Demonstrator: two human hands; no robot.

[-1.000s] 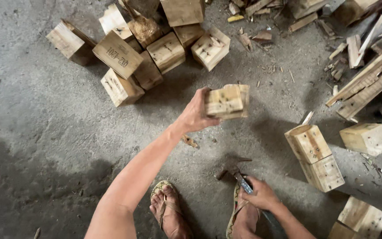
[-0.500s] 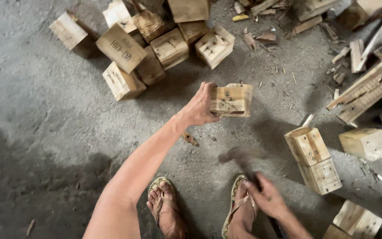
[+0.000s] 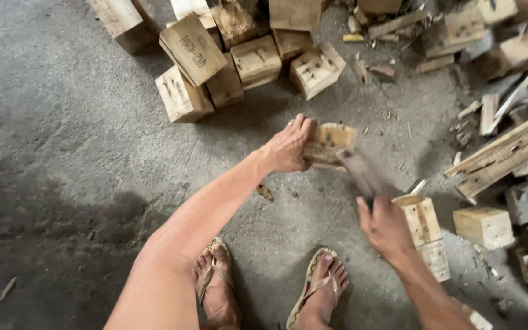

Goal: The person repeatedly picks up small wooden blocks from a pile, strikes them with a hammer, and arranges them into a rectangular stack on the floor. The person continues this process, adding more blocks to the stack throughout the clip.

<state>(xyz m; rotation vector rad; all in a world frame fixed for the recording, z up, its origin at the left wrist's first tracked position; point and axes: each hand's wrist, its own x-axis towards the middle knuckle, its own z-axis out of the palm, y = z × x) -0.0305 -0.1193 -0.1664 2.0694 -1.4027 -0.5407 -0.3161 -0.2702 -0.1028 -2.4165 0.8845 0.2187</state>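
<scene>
Here, in the head view, the left hand (image 3: 288, 146) is clamped on a wooden block (image 3: 330, 144), fingers along its left edge, holding it above the concrete floor (image 3: 68, 159). The right hand (image 3: 386, 227) is closed round the handle of a tool (image 3: 359, 172), blurred, whose head lies against the block's right edge; what kind of tool it is cannot be told.

Two sandalled feet (image 3: 264, 287) stand below the hands, slightly apart. Just right of the right hand, two blocks (image 3: 426, 235) stand stacked, nearly touching the wrist. A single block (image 3: 484, 226) sits further right.

A pile of blocks (image 3: 227, 55) lies along the top edge, well apart from the held block, with bare floor between. Planks (image 3: 508, 153) slant in from the right edge, and scraps (image 3: 410, 43) crowd the upper right corner.

The left half of the floor is open, dark-stained toward the lower left. A small chip (image 3: 264, 192) lies beside the left forearm.
</scene>
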